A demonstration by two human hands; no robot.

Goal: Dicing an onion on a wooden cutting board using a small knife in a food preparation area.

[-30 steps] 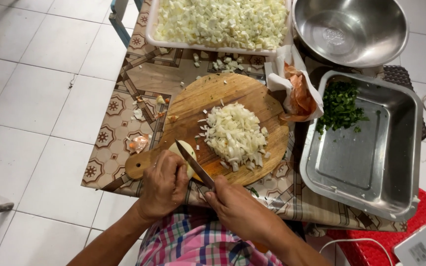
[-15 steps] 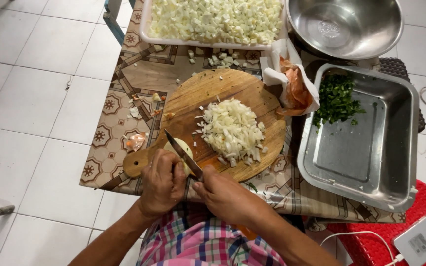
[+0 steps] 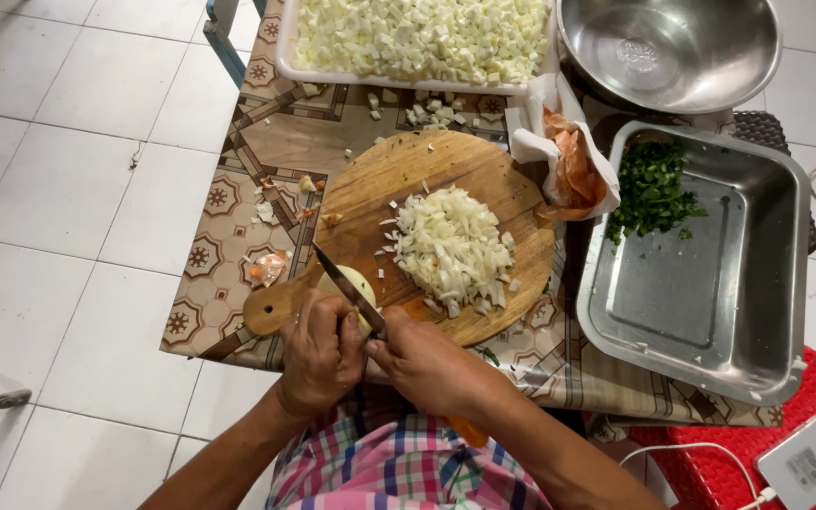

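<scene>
Left to right, along the near edge of the desk [image 3: 238, 189].

Scraps of peel [image 3: 268, 267] lying loose on the patterned cloth near the left edge, just beside the handle of the round wooden cutting board [image 3: 446, 170]. Risk: swept to the floor by a forearm.

Left hand [image 3: 321, 354] at the near edge, fingers [image 3: 309, 316] curled closed over a peeled onion half [image 3: 351, 283] resting on the near-left part of the board. Fingertips very close to the blade; likely hazard a nick if the slick onion rolls or slips under pressure.

Knife [image 3: 347, 288] laid diagonally across the onion, tip toward the far left. Right hand [image 3: 427, 364] closed around the handle, handle itself hidden. Grip cramped against the left hand, little room for correction.

Pile of chopped onion [image 3: 455, 247] heaped at board centre, some bits already scattered toward the board's edges. Likely to spill onto the cloth as the heap grows.

Board handle overhanging toward the near-left; possible tipping if pressed hard there.

Far edge: white tray of diced pieces [image 3: 417, 38], steel bowl [image 3: 672, 47]. Right edge: steel pan [image 3: 710, 274] holding chopped herbs [image 3: 652, 189], its near corner close to the desk's edge; prone to sliding if knocked. Crumpled bag [image 3: 569, 151] between board and pan.
</scene>
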